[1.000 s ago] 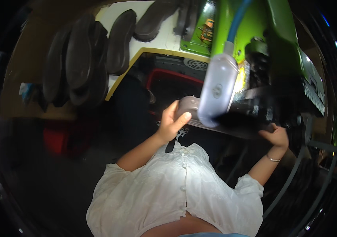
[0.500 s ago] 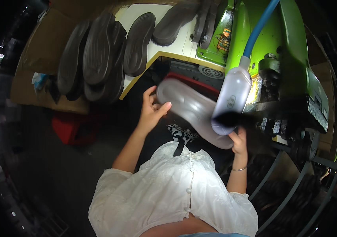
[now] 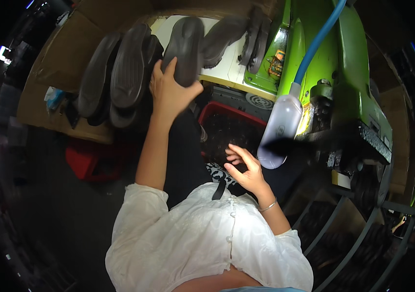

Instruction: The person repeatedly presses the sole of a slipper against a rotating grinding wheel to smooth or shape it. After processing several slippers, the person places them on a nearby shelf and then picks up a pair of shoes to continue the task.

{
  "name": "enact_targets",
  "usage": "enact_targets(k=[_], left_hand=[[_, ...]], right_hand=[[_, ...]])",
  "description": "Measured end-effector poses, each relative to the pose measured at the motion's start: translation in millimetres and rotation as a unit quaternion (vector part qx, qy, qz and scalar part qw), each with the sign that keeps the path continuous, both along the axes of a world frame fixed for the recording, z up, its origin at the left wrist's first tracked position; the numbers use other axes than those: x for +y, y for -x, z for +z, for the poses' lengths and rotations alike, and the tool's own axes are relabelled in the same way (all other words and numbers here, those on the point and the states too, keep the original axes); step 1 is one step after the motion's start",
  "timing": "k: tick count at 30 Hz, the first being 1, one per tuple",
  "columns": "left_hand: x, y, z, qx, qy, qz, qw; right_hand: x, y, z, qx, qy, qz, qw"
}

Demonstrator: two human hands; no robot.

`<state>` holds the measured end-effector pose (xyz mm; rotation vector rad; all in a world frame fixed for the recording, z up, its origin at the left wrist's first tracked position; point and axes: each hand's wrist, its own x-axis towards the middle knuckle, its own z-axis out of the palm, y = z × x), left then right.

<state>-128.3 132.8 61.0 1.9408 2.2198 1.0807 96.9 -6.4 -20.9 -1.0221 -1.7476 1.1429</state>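
At the near end of a dark grey-brown shoe sole (image 3: 186, 41), my left hand (image 3: 173, 95) has its fingers along one edge and its thumb by the other. The sole lies over the white tabletop (image 3: 239, 51); whether another lies beneath it is hidden. My right hand (image 3: 249, 174) is in front of my waist with its fingers apart and slightly bent, holding nothing. More dark soles (image 3: 130, 63) lean in a group to the left. Another sole (image 3: 221, 40) lies to the right of the gripped one.
On the right stands a green machine (image 3: 353, 63) with a blue hose (image 3: 320, 34) and a translucent rounded lamp-like cover (image 3: 281, 127). A red bin (image 3: 232, 109) is below the table edge. Cardboard (image 3: 54, 63) borders the left, above a red stool-like object (image 3: 88, 158).
Both hands held a sole beside the machine before. My left hand has moved up and left to the table with a sole; my right hand has let go and come leftward, to my waist.
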Motion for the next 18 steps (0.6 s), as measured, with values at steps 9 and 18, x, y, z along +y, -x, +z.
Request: enact_targets(k=[9, 18], left_hand=[[73, -41, -66, 0.140, -0.024, -0.144, 0.979], [140, -44, -60, -0.060, 0.196, -0.070, 0.976]], right_hand=[[-26, -34, -39, 0.031, 0.098, -0.126, 0.987], [-23, -34, -24, -0.004, 0.064, -0.130, 0.989]])
